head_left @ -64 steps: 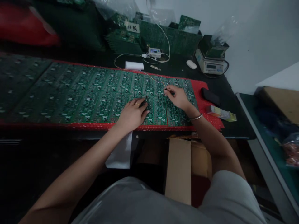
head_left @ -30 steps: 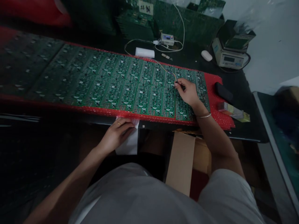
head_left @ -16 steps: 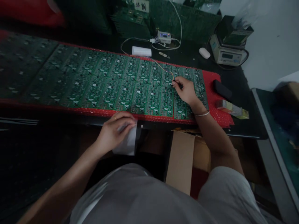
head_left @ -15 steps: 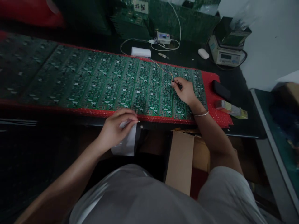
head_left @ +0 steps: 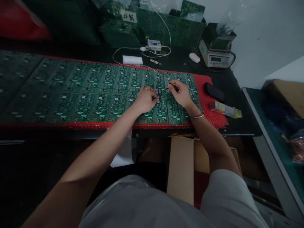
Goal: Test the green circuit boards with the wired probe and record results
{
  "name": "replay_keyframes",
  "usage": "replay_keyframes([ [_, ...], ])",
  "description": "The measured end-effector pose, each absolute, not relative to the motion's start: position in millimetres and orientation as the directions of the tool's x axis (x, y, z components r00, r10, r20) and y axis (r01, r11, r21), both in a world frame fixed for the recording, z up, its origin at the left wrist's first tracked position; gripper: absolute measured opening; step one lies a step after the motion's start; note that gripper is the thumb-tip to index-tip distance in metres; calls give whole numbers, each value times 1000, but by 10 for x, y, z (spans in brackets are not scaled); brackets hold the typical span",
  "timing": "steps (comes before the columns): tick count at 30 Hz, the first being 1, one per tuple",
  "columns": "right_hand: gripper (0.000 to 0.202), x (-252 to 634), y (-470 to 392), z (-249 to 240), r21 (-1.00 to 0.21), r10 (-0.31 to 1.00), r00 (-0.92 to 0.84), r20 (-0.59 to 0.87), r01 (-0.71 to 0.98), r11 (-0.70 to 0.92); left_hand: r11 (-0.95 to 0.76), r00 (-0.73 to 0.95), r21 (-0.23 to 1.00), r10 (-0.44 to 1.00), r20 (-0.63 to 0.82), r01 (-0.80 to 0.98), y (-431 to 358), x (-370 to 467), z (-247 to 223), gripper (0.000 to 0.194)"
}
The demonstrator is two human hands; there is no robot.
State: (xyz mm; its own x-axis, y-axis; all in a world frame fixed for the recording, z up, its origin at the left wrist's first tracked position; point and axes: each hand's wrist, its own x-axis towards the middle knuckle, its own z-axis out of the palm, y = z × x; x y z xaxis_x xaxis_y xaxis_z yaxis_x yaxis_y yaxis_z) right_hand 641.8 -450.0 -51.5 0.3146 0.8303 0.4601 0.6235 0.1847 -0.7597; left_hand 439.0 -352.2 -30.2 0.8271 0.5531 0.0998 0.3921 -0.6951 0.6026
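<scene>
Circuit boards [head_left: 102,101]: rigid green rectangles, rough with small parts; I see them laid edge to edge on the table, the row's long axis running left to right, each board's own running near to far. Left end dim and cut off.
Red wrap [head_left: 83,125]: bubbly, shiny plastic under the boards, showing along both long edges and at the right.
White strip [head_left: 122,155]: smooth, curled, hanging below the table edge; upper part hidden by the forearm.
Paper roll [head_left: 132,60]: white cylinder, long axis left to right, beyond the boards.
Left hand [head_left: 146,99]: over the boards, fingers curled, tips pinched narrow on a tiny white piece [head_left: 158,101]; I can't make out its outline.
Cable [head_left: 154,69]: thin, flexible, crossing the far edge, bending down toward me at the right fingertips.
Right hand [head_left: 180,92]: thumb and index closed on a dark connector [head_left: 175,87] above the boards, cable at its far end; mostly hidden, so I can't tell its exact direction.
Cardboard box [head_left: 181,171]: flap toward me, lower end cut off by the shirt.
Black case [head_left: 214,91]: flat, rounded corners, on the wrap.
</scene>
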Motion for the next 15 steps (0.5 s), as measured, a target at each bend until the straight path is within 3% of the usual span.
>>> replay_keyframes([
  [5, 49, 6423, -4503, -526, -759, 828, 320, 460, 627, 179, -706, 806, 567, 580, 120, 424, -3565, 4424, -328, 14],
  [10, 51, 6403, -4493, -507, -757, 835, 339, 434, 640, 133, -749, 768, 505, 597, 233, 429, -3662, 4412, -334, 13],
  [15, 58, 6552, -4585, -350, -723, 848, 296, 440, 676, 139, -881, 859, 356, 422, 291, 312, -3897, 4167, -238, 33],
])
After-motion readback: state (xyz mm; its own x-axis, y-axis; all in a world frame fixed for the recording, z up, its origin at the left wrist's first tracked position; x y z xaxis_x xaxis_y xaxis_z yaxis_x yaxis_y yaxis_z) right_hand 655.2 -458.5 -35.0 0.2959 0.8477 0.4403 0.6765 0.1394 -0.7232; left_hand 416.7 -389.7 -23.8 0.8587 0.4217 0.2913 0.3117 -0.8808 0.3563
